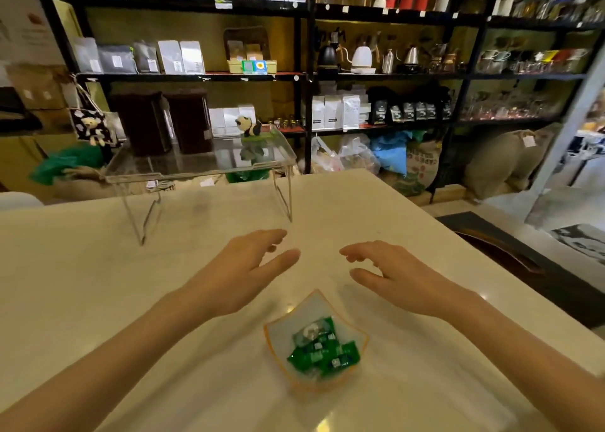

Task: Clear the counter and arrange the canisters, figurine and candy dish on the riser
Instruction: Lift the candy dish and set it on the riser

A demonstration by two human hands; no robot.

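Note:
A clear acrylic riser (183, 176) stands at the far side of the pale counter (82, 284). On its right end sits a panda figurine (249, 126) on a green base. Near me on the counter rests a clear candy dish (278, 328) with an orange rim, holding several green-wrapped candies. My left hand (244, 267) and my right hand (393, 272) hover above the counter between the dish and the riser, both empty with fingers spread. No canisters are in view.
Black shelving (304, 77) behind the counter carries coffee bags, kettles, cups and jars. Burlap sacks (497, 159) and plastic bags lie on the floor beyond. The counter's right edge drops to a dark mat (523, 254).

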